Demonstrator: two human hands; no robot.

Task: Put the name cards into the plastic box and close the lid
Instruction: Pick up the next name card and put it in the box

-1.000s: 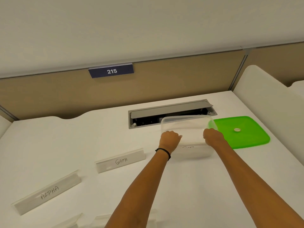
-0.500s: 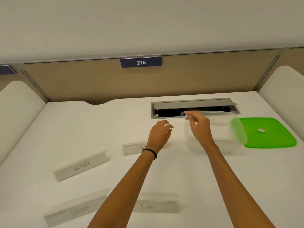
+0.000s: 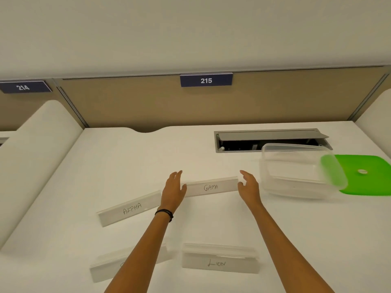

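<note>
The clear plastic box (image 3: 296, 172) stands open at the right of the white desk, with a name card faintly visible inside. Its green lid (image 3: 366, 174) lies flat just right of it. A name card marked GAMA (image 3: 211, 187) stands at mid-desk. My left hand (image 3: 173, 189) is at its left end and my right hand (image 3: 248, 186) at its right end, both with fingers spread and holding nothing. The ALPHA card (image 3: 130, 209) lies to the left, the LION card (image 3: 220, 261) near the front, and another card (image 3: 110, 265) is partly hidden under my left forearm.
A grey cable hatch (image 3: 270, 140) is open in the desk behind the box. Beige partition panels with signs 215 (image 3: 206, 80) and 214 (image 3: 23, 87) close the back. White side dividers (image 3: 38, 155) flank the desk.
Both hands left the box and moved left to the two ends of the GAMA card. The view swung left, showing more cards.
</note>
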